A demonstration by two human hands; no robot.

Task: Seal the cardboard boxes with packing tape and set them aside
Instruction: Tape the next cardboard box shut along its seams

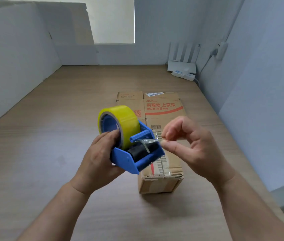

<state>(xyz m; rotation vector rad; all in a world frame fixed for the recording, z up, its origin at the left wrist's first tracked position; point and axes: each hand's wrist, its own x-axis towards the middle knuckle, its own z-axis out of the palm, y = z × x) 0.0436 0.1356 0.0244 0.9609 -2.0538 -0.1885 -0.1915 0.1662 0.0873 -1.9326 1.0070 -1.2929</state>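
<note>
Left hand [97, 164] grips blue plastic tape dispenser [129, 160]; right hand [195, 150] pinches its clear tape end [148, 141] above brown cardboard box [162, 181]

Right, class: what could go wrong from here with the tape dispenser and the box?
The right hand pinches the crumpled tape end close to the toothed cutter of the blue dispenser, so fingers might get scratched. Being bunched, it may fold onto itself or tear rather than lie flat on the cardboard box.

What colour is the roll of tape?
Yellow, on a blue dispenser; the tape roll shows clearly in the head view.
</note>
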